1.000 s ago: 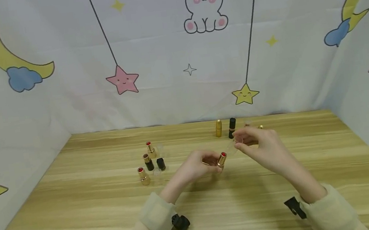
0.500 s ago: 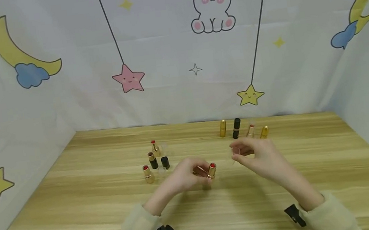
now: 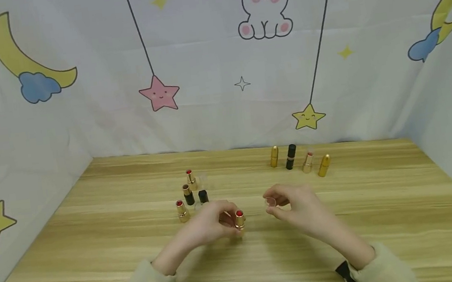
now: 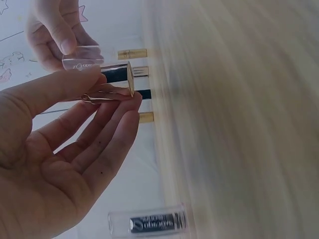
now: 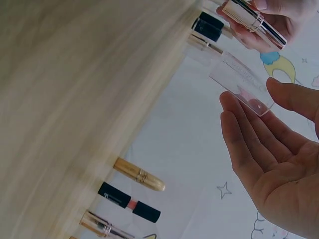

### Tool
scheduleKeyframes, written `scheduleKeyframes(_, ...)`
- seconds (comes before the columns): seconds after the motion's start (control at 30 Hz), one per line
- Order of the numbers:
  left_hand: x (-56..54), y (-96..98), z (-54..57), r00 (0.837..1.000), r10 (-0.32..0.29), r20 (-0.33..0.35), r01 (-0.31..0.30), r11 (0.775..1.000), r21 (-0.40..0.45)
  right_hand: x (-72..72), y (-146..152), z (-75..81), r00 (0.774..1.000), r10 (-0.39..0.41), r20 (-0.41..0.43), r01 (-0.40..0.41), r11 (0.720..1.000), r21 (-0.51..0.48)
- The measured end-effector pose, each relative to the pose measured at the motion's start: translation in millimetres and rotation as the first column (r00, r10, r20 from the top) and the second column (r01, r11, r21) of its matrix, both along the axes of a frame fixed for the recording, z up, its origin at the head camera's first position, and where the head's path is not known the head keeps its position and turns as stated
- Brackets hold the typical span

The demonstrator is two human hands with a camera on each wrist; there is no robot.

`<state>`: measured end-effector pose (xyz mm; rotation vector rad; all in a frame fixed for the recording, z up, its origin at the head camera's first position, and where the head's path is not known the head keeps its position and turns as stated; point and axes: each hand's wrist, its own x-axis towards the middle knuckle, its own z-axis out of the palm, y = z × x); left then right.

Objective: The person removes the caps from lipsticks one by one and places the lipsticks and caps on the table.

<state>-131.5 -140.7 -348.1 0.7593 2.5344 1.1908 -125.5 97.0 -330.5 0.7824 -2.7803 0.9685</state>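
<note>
Between thumb and fingers, my left hand grips an uncapped gold lipstick, its red tip pointing up in the head view. To its right, my right hand pinches a clear cap between thumb and fingertips. Lipstick and cap are apart in the head view. The left wrist view shows the lipstick's gold base in front of the clear cap. In the right wrist view the transparent cap is held at one end, with the lipstick beyond it.
Left of my hands stand uncapped lipsticks, a black cap and clear caps. At the back right, a row holds a gold lipstick, a black one, a clear-capped one and another gold one. Behind hangs a printed curtain.
My left hand has moved left and nearer with the lipstick. The right hand has also come left and nearer with the clear cap, uncovering the back-right row. The head view has shifted slightly.
</note>
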Motion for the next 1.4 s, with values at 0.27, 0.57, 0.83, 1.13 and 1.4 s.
scheduleKeyframes(0.27,4.4,-25.5,-0.6,0.997,-0.061,-0.052,0.059,0.998,-0.031,5.8,-17.0,-5.3,0.999,0.051,-0.011,-0.051,0.998,0.022)
scheduleKeyframes(0.57,5.6,-48.0,2.7,0.994,-0.093,-0.054,0.088,0.993,-0.078,10.2,-38.2,-8.2,0.998,0.069,0.004,-0.069,0.997,0.023)
scheduleKeyframes(0.83,8.1,-62.2,13.0,0.995,-0.099,-0.023,0.095,0.987,-0.131,9.7,-59.9,-8.1,0.990,0.120,0.070,-0.120,0.993,0.000)
scheduleKeyframes(1.13,10.7,-76.9,22.2,0.996,-0.082,0.024,0.085,0.977,-0.195,5.6,-82.6,-7.9,0.983,0.159,0.097,-0.160,0.987,0.003)
scheduleKeyframes(1.4,9.9,-87.2,25.0,0.998,-0.067,0.013,0.068,0.962,-0.265,2.1,-97.5,-7.6,0.981,0.165,0.098,-0.168,0.986,0.020)
